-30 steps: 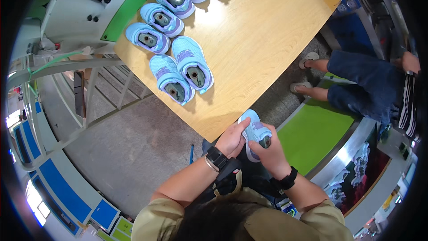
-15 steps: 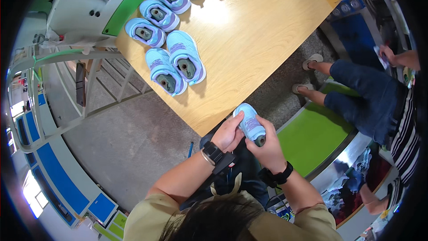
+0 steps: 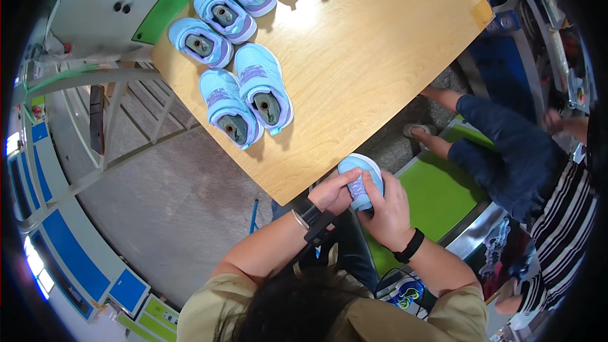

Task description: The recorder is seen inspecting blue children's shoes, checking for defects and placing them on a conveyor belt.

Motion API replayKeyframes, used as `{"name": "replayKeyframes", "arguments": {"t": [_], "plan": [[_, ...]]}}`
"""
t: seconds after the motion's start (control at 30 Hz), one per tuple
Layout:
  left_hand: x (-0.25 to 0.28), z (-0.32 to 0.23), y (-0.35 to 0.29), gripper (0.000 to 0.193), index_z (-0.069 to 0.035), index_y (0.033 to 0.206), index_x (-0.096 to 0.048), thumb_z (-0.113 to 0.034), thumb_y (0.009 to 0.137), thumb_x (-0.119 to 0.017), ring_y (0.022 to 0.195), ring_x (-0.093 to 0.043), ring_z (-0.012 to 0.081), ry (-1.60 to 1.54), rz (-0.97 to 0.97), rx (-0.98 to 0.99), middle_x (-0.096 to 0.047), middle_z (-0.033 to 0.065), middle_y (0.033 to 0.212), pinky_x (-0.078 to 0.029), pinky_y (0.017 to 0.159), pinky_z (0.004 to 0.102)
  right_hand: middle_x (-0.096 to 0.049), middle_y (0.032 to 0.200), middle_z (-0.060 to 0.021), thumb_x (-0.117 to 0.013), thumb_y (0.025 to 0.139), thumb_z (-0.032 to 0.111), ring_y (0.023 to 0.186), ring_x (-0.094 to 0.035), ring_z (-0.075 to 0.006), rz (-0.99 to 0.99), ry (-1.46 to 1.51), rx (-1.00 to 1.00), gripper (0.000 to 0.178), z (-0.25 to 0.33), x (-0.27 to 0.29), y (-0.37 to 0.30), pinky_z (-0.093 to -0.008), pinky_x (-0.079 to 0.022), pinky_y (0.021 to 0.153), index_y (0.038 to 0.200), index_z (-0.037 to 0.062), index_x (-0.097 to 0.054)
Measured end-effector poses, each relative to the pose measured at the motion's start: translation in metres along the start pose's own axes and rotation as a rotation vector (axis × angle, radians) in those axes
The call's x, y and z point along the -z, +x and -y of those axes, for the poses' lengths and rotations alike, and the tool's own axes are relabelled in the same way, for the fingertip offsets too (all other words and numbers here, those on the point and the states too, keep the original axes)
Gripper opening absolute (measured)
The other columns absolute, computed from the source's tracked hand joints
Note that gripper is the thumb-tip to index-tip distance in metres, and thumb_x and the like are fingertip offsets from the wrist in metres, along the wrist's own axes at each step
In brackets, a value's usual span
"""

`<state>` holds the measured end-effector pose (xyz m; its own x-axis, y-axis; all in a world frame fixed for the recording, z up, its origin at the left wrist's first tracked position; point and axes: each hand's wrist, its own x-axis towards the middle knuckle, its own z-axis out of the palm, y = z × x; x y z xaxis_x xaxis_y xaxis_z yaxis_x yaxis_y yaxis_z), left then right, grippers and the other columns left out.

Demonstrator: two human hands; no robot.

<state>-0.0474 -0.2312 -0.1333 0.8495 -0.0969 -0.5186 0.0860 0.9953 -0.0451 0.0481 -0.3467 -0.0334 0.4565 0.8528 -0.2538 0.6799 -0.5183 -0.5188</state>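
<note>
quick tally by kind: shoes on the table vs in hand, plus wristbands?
Light blue shoes on the wooden table: 6, first one; two at the top edge are cut off by the frame
Light blue shoe held in both hands: 1, between left hand and right hand
Black wristbands: 2, one per wrist
Total: 9

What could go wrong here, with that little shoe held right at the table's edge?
The light blue shoe is held by the left hand and right hand past the wooden table edge, so a slip would likely drop it to the floor. A seated person's legs are close by; an elbow might bump them. Two shoes lie near the table's left edge.
</note>
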Motion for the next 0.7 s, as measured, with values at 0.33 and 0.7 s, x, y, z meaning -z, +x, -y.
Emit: {"name": "replayKeyframes", "arguments": {"t": [0.33, 0.7], "plan": [[-0.001, 0.017, 0.030, 0.048, -0.006, 0.135, -0.048, -0.029, 0.096, -0.065, 0.120, -0.056, 0.0232, -0.036, 0.036, -0.100, -0.058, 0.0095, 0.129, -0.044, 0.104, 0.0395, -0.048, 0.134, -0.0231, -0.078, 0.064, 0.011, 0.117, -0.052, -0.0393, 0.114, -0.308, 0.454, 0.075, -0.055, 0.033, 0.032, -0.0483, -0.045, 0.091, 0.135, 0.0158, -0.053], [-0.035, -0.014, -0.108, 0.062, -0.006, 0.147, -0.038, -0.007, 0.093, -0.067, 0.113, -0.057, 0.0146, 1.011, -0.145, -0.767, -0.059, 0.0077, 0.125, -0.049, 0.097, 0.0306, -0.049, 0.138, -0.0170, -0.081, 0.061, 0.004, 0.123, -0.051, -0.0406, 0.125, 0.114, 0.675, 0.084, -0.015, 0.044, 0.043, -0.0471, -0.042, 0.106, 0.138, 0.0178, -0.052]]}}
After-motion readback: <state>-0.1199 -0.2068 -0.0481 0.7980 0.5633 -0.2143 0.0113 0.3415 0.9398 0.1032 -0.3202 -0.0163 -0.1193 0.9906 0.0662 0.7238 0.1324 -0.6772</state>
